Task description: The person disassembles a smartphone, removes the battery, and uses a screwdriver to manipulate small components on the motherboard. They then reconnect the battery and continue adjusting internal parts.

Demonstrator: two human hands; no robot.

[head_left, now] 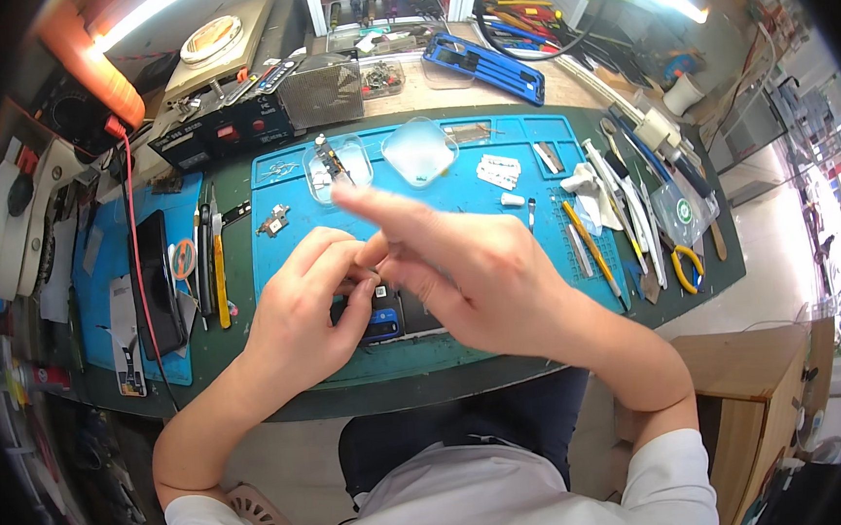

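Head view: dark green worktable (352, 396) runs under both hands, its near edge just on the person's side of them. Blue work mat (465, 196) on top, directly below the hands and reaching beyond them. Black metal box (226, 132) with a red switch, well beyond the left hand. Right hand (479, 263): index finger stretched out forward and left, thumb and other fingers bent in to meet the left fingertips; can't tell what, if anything, it grips. Left hand (296, 300): fingers curled, thumb and index tips nearly together; whatever is between them is too small and hidden, grip can't be told. Black phone (154, 281), left of the left hand. Dark device (391, 303), partly covered, below and between the hands; blue part (383, 324) at its near end, beside the left thumb. Clear dish (418, 125), just beyond the right hand. Yellow-handled pliers (686, 263), well right of the right hand. Yellow cutter (220, 267), left of the left hand. Small metal part (274, 220), just beyond the left hand. White piece (512, 199), just past the right knuckles.
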